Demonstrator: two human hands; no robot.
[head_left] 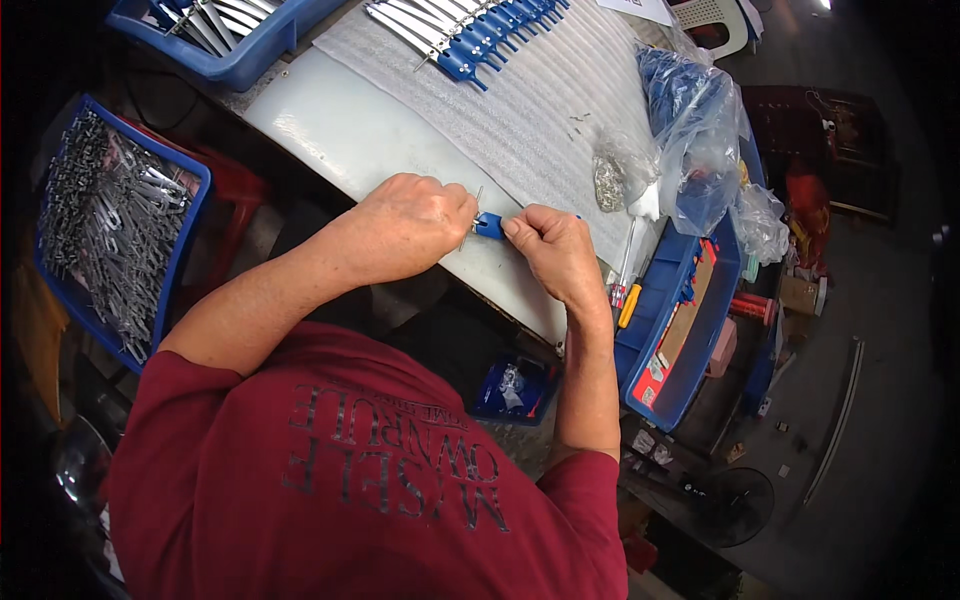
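Observation:
Over the front edge of the table, both my hands meet at a small blue plastic piece point(489, 225) with a thin metal pin and metal part at its left end. My right hand point(555, 250) pinches the blue piece between thumb and fingers. My left hand point(410, 225) is closed in a fist around the metal end; most of what lies inside it is hidden. Farther back on the table lies a row of long silver metal strips with blue handles point(465, 65), side by side on white foam sheet point(520, 150).
A blue crate point(200, 240) of loose metal parts stands at left, a blue bin point(240, 70) of strips at far left. At right are a bag of small metal parts point(610, 180), clear plastic bags point(695, 150), a yellow-handled screwdriver point(629, 306) and a blue tray point(640, 370).

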